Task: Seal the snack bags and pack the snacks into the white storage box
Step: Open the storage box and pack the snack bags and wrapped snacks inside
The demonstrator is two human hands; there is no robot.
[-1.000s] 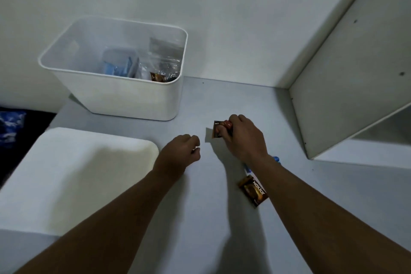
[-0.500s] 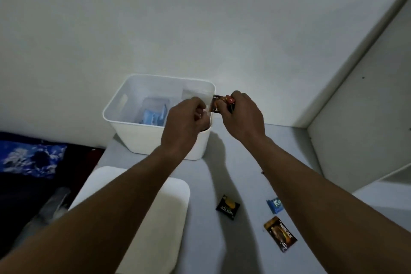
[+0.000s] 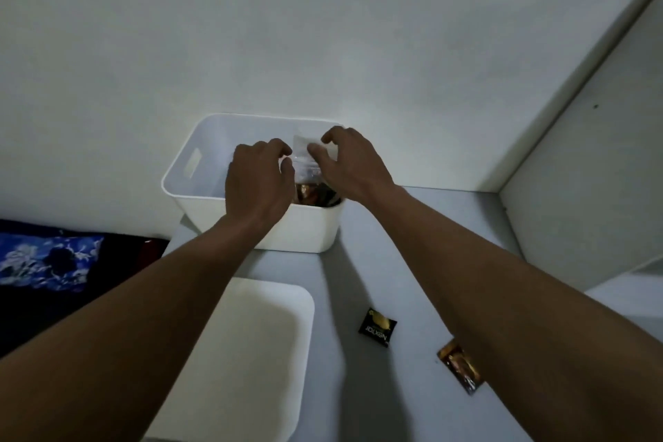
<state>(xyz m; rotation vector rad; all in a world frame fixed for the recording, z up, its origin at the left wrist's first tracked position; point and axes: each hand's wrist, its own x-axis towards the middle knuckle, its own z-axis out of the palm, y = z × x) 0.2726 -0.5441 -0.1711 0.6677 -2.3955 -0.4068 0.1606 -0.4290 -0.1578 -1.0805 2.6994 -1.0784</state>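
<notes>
The white storage box [image 3: 178, 187] stands on the grey table against the wall. A clear zip bag [image 3: 305, 164] with brown snacks at its bottom stands upright in the box's right half. My left hand [image 3: 258, 183] pinches the bag's top edge from the left. My right hand [image 3: 353, 165] pinches the same edge from the right, thumb on the near face. Both hands hover over the box's opening. On the table lie a black snack packet [image 3: 376, 327] and a brown snack packet [image 3: 460, 367], the brown one partly under my right forearm.
A white lid [image 3: 251, 352] lies on the table in front of the box. A white cabinet panel [image 3: 581, 172] rises at the right. Dark blue patterned cloth [image 3: 46, 262] lies off the table's left edge.
Both hands moved from in front of the box to over it and took the clear bag's top. The small brown packet my right hand held is no longer visible in its fingers.
</notes>
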